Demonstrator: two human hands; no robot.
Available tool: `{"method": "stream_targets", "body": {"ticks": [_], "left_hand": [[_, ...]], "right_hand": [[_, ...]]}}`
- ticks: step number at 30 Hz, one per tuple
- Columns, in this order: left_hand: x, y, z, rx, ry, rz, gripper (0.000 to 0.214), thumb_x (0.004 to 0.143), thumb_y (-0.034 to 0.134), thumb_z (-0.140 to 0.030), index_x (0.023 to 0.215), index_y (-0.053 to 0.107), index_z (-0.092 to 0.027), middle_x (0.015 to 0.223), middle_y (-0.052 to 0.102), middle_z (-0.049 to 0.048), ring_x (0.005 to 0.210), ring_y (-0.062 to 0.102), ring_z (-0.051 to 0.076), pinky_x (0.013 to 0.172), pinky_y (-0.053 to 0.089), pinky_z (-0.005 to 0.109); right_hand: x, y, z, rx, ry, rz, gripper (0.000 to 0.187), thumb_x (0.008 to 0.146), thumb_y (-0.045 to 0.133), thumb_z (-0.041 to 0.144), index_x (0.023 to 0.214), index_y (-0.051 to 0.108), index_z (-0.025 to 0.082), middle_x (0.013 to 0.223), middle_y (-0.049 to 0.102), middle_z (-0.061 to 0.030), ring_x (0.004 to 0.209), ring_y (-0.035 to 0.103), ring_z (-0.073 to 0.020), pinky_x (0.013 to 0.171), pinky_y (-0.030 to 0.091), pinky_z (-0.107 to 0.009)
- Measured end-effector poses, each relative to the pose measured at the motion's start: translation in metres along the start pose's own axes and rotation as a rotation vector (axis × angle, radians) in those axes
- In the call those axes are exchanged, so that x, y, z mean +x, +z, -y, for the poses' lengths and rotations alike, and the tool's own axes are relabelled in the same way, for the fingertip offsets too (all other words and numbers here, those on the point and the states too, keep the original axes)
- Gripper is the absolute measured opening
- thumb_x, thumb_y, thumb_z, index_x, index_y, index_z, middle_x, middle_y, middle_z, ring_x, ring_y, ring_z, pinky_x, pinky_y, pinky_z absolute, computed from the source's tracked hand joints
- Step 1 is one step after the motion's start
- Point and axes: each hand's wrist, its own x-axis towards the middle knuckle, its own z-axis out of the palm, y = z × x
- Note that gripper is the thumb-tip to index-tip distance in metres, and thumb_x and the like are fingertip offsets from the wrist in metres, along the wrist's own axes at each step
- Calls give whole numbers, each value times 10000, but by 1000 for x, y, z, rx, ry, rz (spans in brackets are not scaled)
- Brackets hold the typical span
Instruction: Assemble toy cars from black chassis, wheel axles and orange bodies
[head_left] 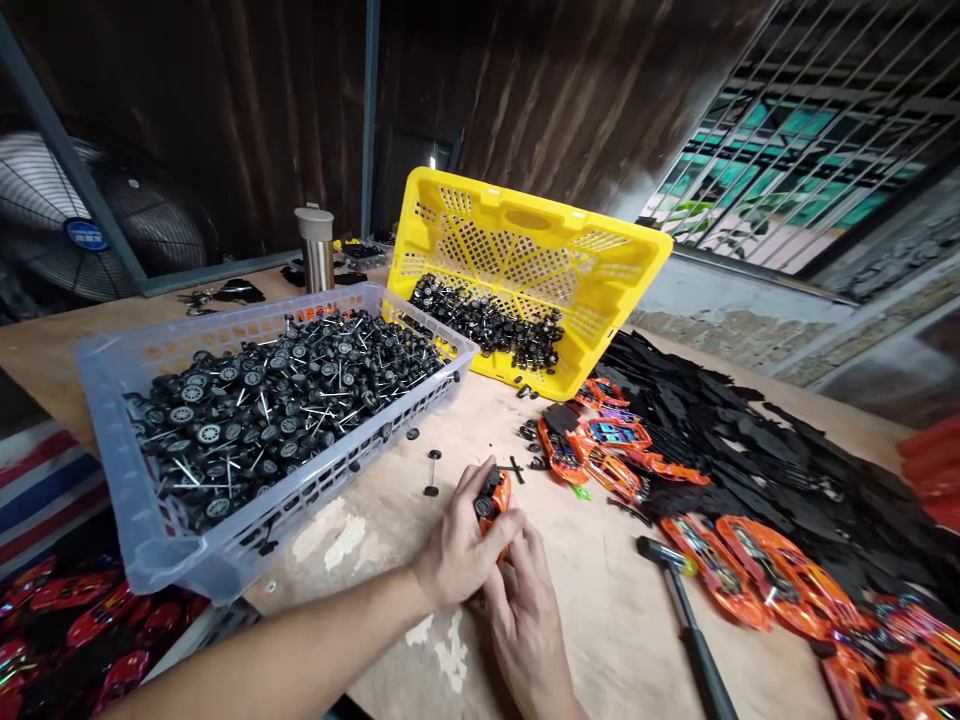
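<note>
Between my two hands is an orange toy car (502,493) with black wheels, held just over the wooden table. My left hand (461,540) wraps around its left side, thumb across the body. From the right and below, my right hand (521,610) closes its fingers on the car's near end, which is mostly hidden. A loose wheel axle (433,472) with two black wheels lies on the table to the left of the car. Past the car rests a small black cross-shaped part (514,469).
A clear plastic basket (120,470) full of wheel axles stands left. Behind it, a tilted yellow crate (517,235) holds black wheel parts. Orange car bodies (739,590), a pile of black flat parts (720,430) and a hammer (694,630) lie right. A steel tumbler (318,255) stands behind.
</note>
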Motion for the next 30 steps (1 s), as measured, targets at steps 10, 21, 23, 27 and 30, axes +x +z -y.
{"method": "stream_targets", "body": {"ticks": [10, 21, 23, 27, 30], "left_hand": [[2, 0, -5, -56, -14, 218, 311, 909, 505, -394, 1053, 664, -169, 1097, 650, 69, 1038, 587, 235, 970, 441, 303], [-4, 12, -4, 141, 64, 294, 216, 896, 560, -341, 984, 642, -161, 1006, 632, 99, 948, 589, 230, 920, 466, 317], [-6, 15, -2, 106, 12, 271, 254, 891, 565, -346, 1069, 623, -174, 1057, 639, 94, 997, 590, 239, 957, 452, 328], [-9, 21, -6, 156, 19, 272, 265, 885, 567, -323, 1110, 604, -188, 1094, 640, 90, 1033, 589, 245, 962, 450, 329], [-14, 27, -8, 295, 121, 275, 157, 874, 562, -253, 1011, 611, -196, 1034, 637, 85, 987, 589, 231, 923, 455, 316]], "right_hand": [[22, -17, 14, 574, 330, -76, 546, 852, 641, 396, 1347, 455, 263, 1314, 580, -94, 1182, 575, -254, 982, 486, -408], [49, -39, 17, 57, 166, -298, 321, 882, 545, 456, 687, 451, 219, 629, 464, 43, 585, 461, -124, 564, 392, -240], [54, -39, 18, -60, 111, -314, 357, 900, 511, 448, 644, 400, 226, 602, 421, 51, 566, 434, -120, 558, 362, -245], [57, -42, 25, -122, 65, -312, 353, 930, 456, 453, 661, 409, 229, 615, 442, 42, 575, 454, -126, 560, 361, -245], [60, -48, 34, -180, -9, -296, 390, 959, 391, 468, 651, 407, 231, 625, 457, 23, 600, 460, -138, 575, 357, -253]]}}
